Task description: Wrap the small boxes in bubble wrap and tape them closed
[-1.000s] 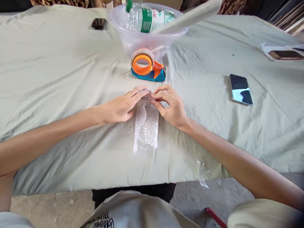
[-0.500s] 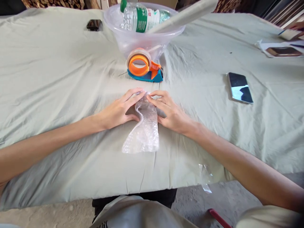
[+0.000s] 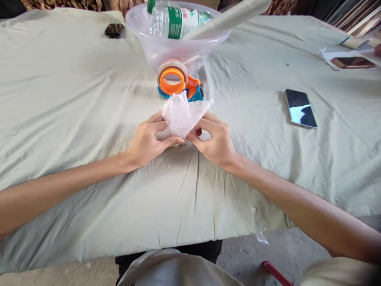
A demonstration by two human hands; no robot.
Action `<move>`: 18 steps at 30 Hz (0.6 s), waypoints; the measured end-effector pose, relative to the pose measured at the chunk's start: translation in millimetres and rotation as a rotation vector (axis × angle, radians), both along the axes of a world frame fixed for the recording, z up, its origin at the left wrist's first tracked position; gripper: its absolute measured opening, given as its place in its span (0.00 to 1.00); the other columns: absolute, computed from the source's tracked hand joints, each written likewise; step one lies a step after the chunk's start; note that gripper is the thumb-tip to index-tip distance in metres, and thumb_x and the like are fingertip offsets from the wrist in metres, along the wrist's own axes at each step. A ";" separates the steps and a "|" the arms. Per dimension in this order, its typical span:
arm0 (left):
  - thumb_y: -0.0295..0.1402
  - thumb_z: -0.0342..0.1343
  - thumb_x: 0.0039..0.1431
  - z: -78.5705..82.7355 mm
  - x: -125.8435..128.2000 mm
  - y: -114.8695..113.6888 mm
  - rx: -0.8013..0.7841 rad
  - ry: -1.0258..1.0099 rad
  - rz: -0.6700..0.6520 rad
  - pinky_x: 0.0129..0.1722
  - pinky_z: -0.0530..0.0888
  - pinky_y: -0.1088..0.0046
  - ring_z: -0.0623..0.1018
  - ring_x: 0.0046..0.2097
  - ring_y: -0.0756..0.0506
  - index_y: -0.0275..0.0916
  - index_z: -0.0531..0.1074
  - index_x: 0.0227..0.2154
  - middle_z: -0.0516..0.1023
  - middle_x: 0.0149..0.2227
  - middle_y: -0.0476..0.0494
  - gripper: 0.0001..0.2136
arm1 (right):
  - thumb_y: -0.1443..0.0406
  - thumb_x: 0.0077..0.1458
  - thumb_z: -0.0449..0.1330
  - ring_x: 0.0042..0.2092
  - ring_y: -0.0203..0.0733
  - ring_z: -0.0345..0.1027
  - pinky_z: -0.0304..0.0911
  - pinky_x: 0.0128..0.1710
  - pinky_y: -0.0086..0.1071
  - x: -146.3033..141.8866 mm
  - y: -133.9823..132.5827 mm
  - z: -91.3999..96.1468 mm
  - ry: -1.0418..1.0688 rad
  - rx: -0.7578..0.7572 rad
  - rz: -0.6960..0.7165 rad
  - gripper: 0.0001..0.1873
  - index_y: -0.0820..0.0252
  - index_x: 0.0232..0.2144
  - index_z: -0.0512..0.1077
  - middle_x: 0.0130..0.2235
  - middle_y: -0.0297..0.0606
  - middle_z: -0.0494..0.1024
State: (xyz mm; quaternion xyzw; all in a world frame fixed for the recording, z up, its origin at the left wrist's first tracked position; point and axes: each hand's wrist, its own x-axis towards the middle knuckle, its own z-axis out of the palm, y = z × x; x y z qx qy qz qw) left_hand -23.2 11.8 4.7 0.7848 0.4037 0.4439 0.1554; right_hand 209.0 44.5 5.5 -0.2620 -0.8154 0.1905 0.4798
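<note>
A piece of clear bubble wrap (image 3: 181, 115) is held up between my hands at the middle of the table, its loose end pointing away from me. My left hand (image 3: 149, 139) grips its left side, the thumb pressed along the near edge. On the other side my right hand (image 3: 212, 139) pinches the wrap between thumb and fingers. Whether anything lies inside the wrap I cannot tell. Just behind it stands a tape dispenser (image 3: 195, 92), orange and blue with a roll of clear tape, its lower part covered by the wrap.
A translucent basin (image 3: 166, 51) at the back holds a green-labelled plastic bottle (image 3: 175, 22) and a pale roll (image 3: 232, 20). One phone (image 3: 300, 109) lies at right, another (image 3: 353, 62) farther off beside a person's fingers (image 3: 378, 49). A small black object (image 3: 114, 30) sits back left. Tape scraps (image 3: 262, 237) hang at the front edge.
The bubble wrap's loose end, which lay toward me, now points up and away. My hands have closed on its near edge. A person's hand at far right has shifted.
</note>
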 end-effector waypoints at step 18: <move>0.52 0.57 0.81 -3.3 5.5 -0.4 -0.119 -0.116 0.007 0.45 0.84 0.57 0.80 0.38 0.44 0.59 0.54 0.74 0.79 0.45 0.48 0.28 | 0.53 0.74 0.68 0.66 0.60 0.79 0.76 0.65 0.60 14.9 -1.5 -9.0 -0.294 0.491 -0.018 0.21 0.41 0.64 0.72 0.68 0.43 0.81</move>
